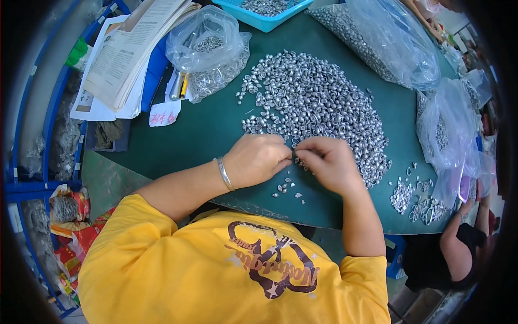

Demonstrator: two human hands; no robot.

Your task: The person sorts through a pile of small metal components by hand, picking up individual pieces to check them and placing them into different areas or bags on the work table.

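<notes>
My left hand (257, 160), with a silver bangle (225, 174) on its wrist, is closed with the fingertips pinched together. Close against it, my right hand (330, 162) also pinches, thumb to forefinger. The fingertips of both hands meet at the near edge of a wide heap of small, shiny silver metal pieces (324, 97), many of them domed or cup-shaped. Whatever sits between the fingers is too small and covered to make out. Just below my hands, several loose silver bits (283, 188) lie on the green tabletop (205, 129).
Clear bags of metal parts (216, 70) stand back left, beside stacked papers (121, 67). A blue basket (264, 21) and a large bag (377, 48) are at the back. Small piles of rings (429, 208) lie at right, near another person (458, 248).
</notes>
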